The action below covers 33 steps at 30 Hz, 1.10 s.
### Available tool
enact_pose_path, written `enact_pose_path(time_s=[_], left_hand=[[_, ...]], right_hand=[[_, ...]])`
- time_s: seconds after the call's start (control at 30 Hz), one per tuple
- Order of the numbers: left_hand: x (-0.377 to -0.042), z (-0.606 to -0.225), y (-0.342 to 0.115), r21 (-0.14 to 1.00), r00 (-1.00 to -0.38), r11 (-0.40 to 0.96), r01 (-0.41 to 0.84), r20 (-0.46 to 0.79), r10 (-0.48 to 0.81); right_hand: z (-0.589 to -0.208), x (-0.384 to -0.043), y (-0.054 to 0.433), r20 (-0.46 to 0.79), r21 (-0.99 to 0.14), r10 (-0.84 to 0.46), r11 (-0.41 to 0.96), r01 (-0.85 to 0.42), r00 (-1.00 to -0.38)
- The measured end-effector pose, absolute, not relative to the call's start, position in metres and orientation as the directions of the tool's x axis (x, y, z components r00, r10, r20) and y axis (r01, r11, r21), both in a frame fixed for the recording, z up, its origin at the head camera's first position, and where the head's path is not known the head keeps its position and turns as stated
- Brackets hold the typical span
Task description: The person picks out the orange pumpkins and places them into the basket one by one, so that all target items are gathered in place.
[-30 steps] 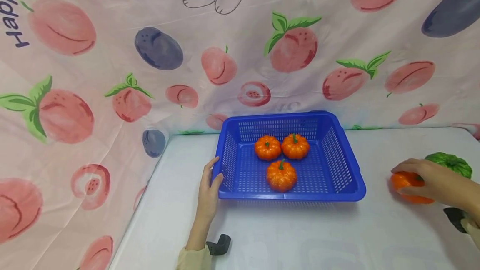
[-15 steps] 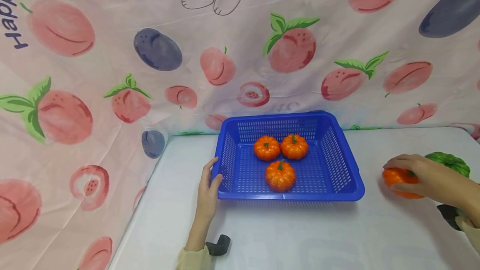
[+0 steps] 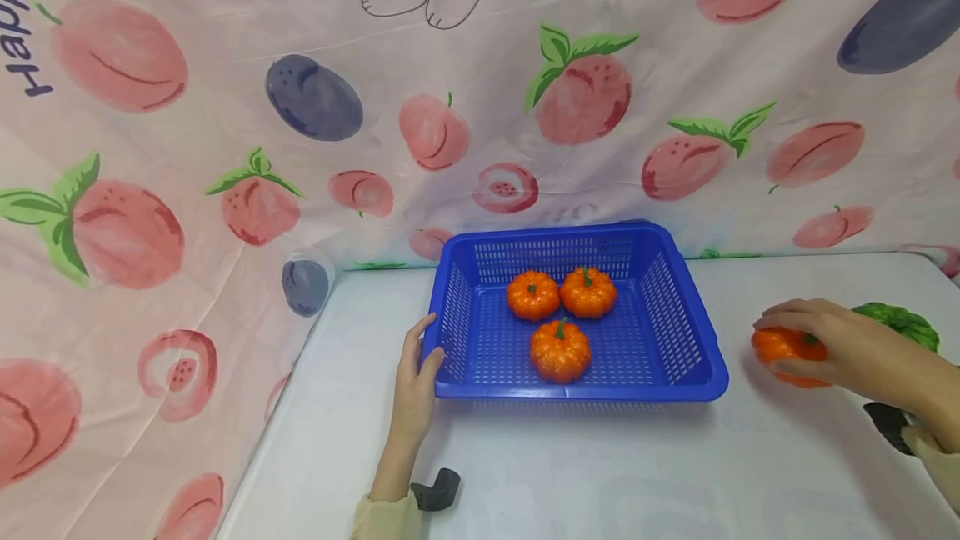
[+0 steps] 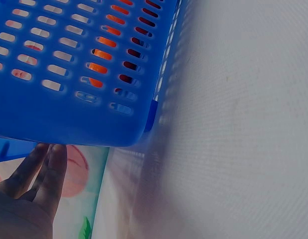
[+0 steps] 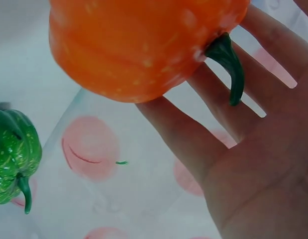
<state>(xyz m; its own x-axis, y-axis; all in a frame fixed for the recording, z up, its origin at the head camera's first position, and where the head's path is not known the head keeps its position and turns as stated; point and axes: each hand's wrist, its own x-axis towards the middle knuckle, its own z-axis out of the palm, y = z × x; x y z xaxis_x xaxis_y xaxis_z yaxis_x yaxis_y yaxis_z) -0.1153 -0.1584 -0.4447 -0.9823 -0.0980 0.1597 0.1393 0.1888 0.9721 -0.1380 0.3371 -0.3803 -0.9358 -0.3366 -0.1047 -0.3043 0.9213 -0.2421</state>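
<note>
My right hand (image 3: 847,348) grips an orange pumpkin (image 3: 780,354) at the right of the table, fingers over its far side and thumb on the near side. The right wrist view shows this pumpkin's dark green stem (image 5: 228,64) pointing toward the palm. Whether it touches the table is hard to tell. To the left, my left hand (image 3: 415,390) holds the left rim of a blue plastic basket (image 3: 577,392) with thumb and fingers. Inside the basket sit three small orange pumpkins, two at the back (image 3: 533,296) and one nearer the front (image 3: 560,352).
A green pumpkin (image 3: 900,323) stands behind my right hand, partly hidden by it; the right wrist view shows its speckled skin. White cloth covers the table (image 3: 570,473). A fruit-printed curtain (image 3: 375,257) hangs close behind the basket and along the left side.
My right hand has moved left and slightly away from me with the orange pumpkin, toward the basket. The left hand, the basket and the pumpkins in it have stayed in place.
</note>
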Motion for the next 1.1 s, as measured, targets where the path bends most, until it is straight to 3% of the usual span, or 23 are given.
enact_pose_path(time_s=[1.1], left_hand=[[-0.115,-0.442,-0.156,0.978,-0.985,0.163,0.131,0.147,-0.087]], right_hand=[[-0.351,-0.14,0.301,0.017,-0.239,-0.409,0.885,-0.401,-0.913]])
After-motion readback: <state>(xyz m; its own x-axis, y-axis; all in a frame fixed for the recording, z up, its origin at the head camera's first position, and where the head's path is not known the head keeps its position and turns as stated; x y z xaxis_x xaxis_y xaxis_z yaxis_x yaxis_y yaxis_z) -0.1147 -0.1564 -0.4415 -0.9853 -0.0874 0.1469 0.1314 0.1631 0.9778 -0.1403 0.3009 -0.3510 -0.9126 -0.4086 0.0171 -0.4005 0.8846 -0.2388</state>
